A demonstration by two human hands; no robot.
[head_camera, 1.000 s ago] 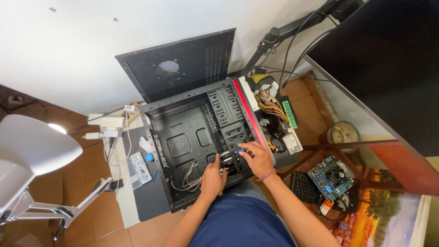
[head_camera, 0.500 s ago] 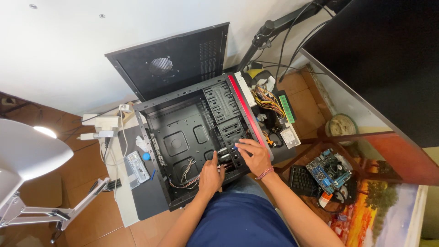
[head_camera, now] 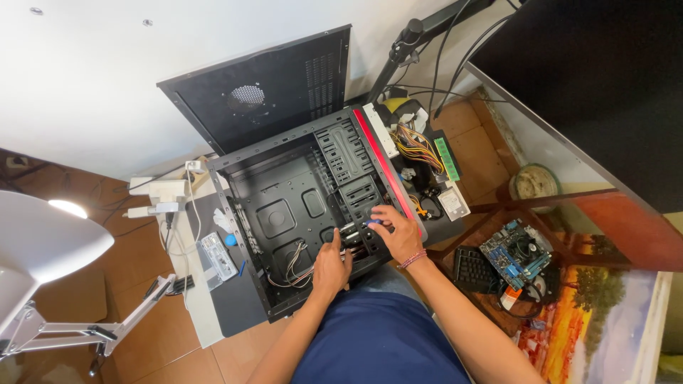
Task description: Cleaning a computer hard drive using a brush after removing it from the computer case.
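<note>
An open black computer case (head_camera: 284,206) with a red front strip lies on its side on the floor in front of me. My left hand (head_camera: 331,267) rests inside its near end, fingers bent by a bundle of thin cables (head_camera: 299,259) and a metal drive part. My right hand (head_camera: 395,231) is at the drive bays, gripping a small tool with a blue handle (head_camera: 371,222). The tip of the tool is hidden by my fingers.
The case's side panel (head_camera: 270,92) leans against the white wall. A power supply with coloured wires (head_camera: 416,146) lies right of the case. A blue motherboard (head_camera: 516,252) and black keyboard (head_camera: 473,269) sit at right, a white chair (head_camera: 43,249) at left, a power strip (head_camera: 160,192) behind.
The view shifted slightly. My right hand moved a little down and left along the drive bays; my left hand stayed inside the case near the cables.
</note>
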